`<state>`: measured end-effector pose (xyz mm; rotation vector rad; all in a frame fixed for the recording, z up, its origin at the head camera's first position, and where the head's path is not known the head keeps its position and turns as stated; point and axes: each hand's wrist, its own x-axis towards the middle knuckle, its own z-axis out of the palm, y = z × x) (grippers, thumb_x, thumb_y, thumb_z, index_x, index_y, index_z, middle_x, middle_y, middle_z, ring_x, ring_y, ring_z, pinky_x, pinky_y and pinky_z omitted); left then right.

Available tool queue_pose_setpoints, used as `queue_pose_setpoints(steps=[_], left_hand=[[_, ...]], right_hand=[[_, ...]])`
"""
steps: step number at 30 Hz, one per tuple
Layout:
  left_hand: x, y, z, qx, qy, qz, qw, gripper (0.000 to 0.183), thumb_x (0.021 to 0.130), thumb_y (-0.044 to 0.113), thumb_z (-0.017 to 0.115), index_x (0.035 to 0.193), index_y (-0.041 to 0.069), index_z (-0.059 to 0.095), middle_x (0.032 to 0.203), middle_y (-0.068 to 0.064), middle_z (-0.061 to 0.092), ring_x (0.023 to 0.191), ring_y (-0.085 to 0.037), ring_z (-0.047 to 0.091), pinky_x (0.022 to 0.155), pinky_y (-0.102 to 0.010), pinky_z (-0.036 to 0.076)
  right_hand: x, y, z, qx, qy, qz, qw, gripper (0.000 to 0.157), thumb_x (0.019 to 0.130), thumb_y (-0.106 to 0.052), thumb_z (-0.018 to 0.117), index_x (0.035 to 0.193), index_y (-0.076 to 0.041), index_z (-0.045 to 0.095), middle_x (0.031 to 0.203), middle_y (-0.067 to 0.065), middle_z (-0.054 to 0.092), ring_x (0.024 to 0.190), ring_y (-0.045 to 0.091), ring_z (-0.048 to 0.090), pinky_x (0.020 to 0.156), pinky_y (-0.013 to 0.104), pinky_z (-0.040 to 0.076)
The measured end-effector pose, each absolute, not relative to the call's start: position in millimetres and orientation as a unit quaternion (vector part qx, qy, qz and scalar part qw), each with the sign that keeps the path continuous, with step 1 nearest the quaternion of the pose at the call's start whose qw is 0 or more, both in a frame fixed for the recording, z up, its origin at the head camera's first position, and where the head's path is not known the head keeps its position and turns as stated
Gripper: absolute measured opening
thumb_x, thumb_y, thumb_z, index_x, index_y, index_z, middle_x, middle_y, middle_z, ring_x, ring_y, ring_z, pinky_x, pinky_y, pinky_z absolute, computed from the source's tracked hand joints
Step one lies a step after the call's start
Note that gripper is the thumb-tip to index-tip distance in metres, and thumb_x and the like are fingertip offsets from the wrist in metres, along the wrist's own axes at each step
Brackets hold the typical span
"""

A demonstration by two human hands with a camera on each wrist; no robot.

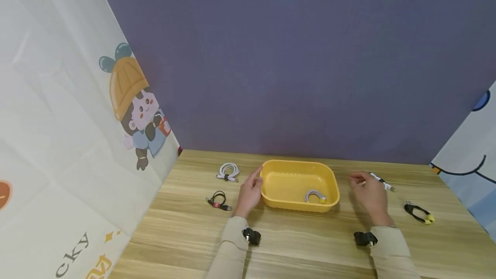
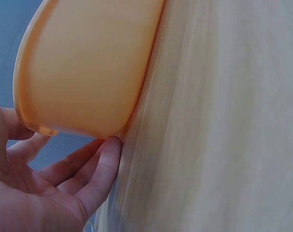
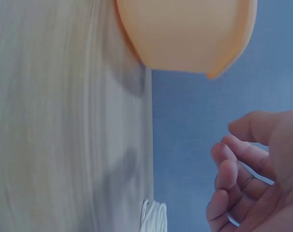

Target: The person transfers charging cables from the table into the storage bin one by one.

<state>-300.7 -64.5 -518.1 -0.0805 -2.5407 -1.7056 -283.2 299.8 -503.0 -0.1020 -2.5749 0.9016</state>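
A yellow plastic bin stands on the wooden table, with a coiled white cable bearing a yellow tie inside it. My left hand rests against the bin's left end; in the left wrist view its fingertips touch the low part of the end wall, near the tabletop. To the right of the bin, my right hand hovers above the table with loosely bent fingers and nothing between them. Partly behind that hand lies a white cable with a black tie.
Left of the bin lie a coiled white cable with a black tie and a black cable with a red tie. A black cable with a yellow tie lies at the far right. A dark blue partition rises behind the table.
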Motion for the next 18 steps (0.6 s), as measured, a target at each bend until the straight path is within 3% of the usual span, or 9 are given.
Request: queue_pose_setpoints(steps=[13, 18], left_hand=[[-302, -65, -519, -0.028, -0.83, -0.557, 0.036, 0.044, 0.109, 0.025, 0.047, 0.153, 0.028, 0.049, 0.105, -0.015, 0.073, 0.058, -0.01, 0.046, 0.055, -0.024, 0.042], [-302, -65, -520, -0.029, -0.828, -0.559, 0.033, 0.044, 0.109, 0.025, 0.047, 0.153, 0.028, 0.049, 0.112, -0.015, 0.073, 0.059, -0.011, 0.048, 0.056, -0.026, 0.043]], right_hand=[[-280, 315, -508, -0.061, -0.932, 0.305, 0.188, 0.03, 0.098, -0.018, 0.064, 0.119, 0.003, 0.07, 0.1, 0.023, 0.073, 0.062, 0.016, 0.06, 0.052, 0.03, 0.042], [-280, 323, -511, -0.079, -0.935, 0.298, 0.173, 0.035, 0.099, -0.022, 0.062, 0.123, 0.003, 0.068, 0.11, 0.027, 0.071, 0.076, 0.034, 0.068, 0.057, 0.038, 0.047]])
